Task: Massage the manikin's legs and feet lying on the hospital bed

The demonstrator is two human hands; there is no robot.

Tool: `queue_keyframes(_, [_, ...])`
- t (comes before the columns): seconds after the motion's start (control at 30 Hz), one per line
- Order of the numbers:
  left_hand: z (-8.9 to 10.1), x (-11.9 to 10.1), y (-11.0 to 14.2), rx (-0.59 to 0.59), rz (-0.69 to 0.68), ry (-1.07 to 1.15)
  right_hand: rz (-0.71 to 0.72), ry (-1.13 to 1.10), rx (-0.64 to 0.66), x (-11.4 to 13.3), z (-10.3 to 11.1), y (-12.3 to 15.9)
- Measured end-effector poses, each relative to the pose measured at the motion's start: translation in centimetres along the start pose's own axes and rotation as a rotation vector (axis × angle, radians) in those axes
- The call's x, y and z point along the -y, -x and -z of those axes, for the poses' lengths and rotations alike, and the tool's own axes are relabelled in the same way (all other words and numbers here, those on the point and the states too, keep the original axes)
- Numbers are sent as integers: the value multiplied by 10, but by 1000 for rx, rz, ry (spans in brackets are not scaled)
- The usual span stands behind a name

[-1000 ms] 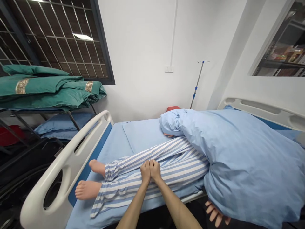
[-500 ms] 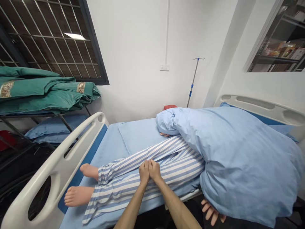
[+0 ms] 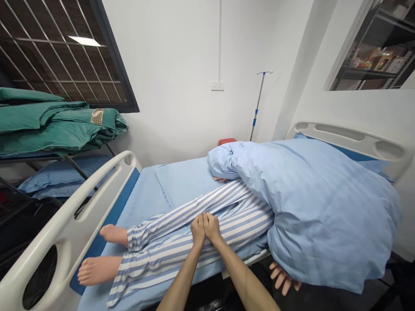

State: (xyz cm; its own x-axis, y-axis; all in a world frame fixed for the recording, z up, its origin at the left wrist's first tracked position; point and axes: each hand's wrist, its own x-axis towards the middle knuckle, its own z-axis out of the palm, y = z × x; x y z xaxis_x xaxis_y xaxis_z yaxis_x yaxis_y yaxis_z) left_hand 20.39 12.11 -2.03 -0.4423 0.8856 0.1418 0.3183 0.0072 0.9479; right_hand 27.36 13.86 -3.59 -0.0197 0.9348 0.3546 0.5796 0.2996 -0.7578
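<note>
My left hand (image 3: 197, 230) and my right hand (image 3: 212, 226) are closed into fists, pressed side by side. Nothing shows in either of them. Both are over the striped trousers (image 3: 249, 216) of a manikin lying on the bed; whether they touch the cloth I cannot tell. Its bare feet (image 3: 100, 271) point toward the footboard on the left. A bunched light-blue quilt (image 3: 324, 207) hides its upper body. One manikin hand (image 3: 283, 277) hangs out below the quilt at the bedside, and fingers of the other (image 3: 220, 178) peek out at the far side.
The bed's white footboard (image 3: 61, 233) stands at left, its headboard (image 3: 350, 138) at right. Behind the bed are an IV pole (image 3: 258, 106) and a red object (image 3: 227, 141). Green folded covers (image 3: 65, 125) lie on a rack at left, with blue bedding (image 3: 65, 172) below.
The view has turned slightly right, so the bed and room sit further left in the picture. My two fists stay together over the trousers.
</note>
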Motion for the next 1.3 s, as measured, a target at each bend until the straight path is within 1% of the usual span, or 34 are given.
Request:
queue_keyframes(0.07, [-4, -8, -3, -16, -27, 17, 24, -26, -21, 3, 9, -7])
queue_keyframes(0.13, [-12, -9, -1, 1, -38, 24, 28, -35, -38, -2, 16, -8])
queue_keyframes(0.27, [-31, 9, 13, 67, 22, -33, -46, 39, -26, -29, 18, 9])
queue_keyframes(0.37, [-38, 19, 18, 76, 41, -79, -104, 85, -30, -42, 15, 17])
queue_keyframes(0.47, [-38, 13, 15, 98, 27, -58, -92, 90, -21, -38, 18, 10])
queue_keyframes(0.6, [-38, 3, 9, 87, -18, -25, -34, 52, -45, -30, 26, 0])
queue_keyframes(0.73, [-41, 15, 14, 113, -27, -75, -50, 83, -34, -40, 24, 7])
queue_keyframes(0.83, [-42, 23, 15, 120, 2, -107, -61, 113, 4, -45, 24, 11])
queue_keyframes(0.9, [-42, 18, 13, 123, 29, -96, -50, 108, 19, -42, 30, 7])
queue_keyframes(0.97, [-44, 7, 10, 124, 24, -60, -20, 94, 13, -35, 38, 0])
queue_keyframes(1.03, [-48, -4, 9, 110, -1, -10, 2, 75, -12, -30, 46, -6])
queue_keyframes(1.1, [-53, -10, 12, 90, 5, 2, -12, 61, -29, -29, 50, -8])
queue_keyframes(1.17, [-56, -8, 17, 62, 41, -40, -44, 70, -11, -34, 50, -5])
queue_keyframes(1.3, [-59, 3, 25, 13, 98, -135, -106, 108, 27, -44, 46, 2])
